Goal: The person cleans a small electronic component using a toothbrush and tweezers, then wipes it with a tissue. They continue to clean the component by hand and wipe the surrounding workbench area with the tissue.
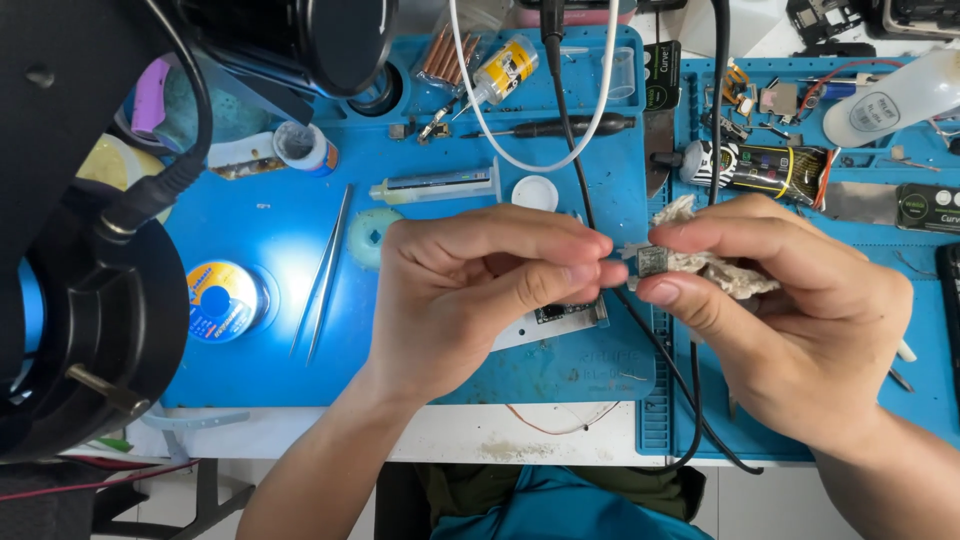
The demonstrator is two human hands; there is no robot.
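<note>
Two bare hands meet above the middle of a desk covered by two blue work mats (250, 210); between them sits one small square chip (652, 261), dark with a pale rim. The left hand (470, 290) pinches toward the chip from its left side, thumb and forefinger closed together, their tips touching or nearly touching its edge; whether they actually grip it cannot be told. The right hand (790, 300) holds the chip against one crumpled off-white wipe (715, 270), thumb below and forefinger above, fingers narrow and clamped on both.

On the left mat lie one pair of tweezers (322, 272), one spool of solder wire (215, 300), one syringe (440, 186), one white round cap (535, 193) and one screwdriver (560, 127) near the far edge; one white plastic bottle (900, 98) lies at the far right corner.

A circuit board (565, 318) is mostly hidden beneath the left hand; a black microscope stand (80, 300), out of focus, cuts off the left edge of the desk; black cables (690, 400) cross under the right hand.
</note>
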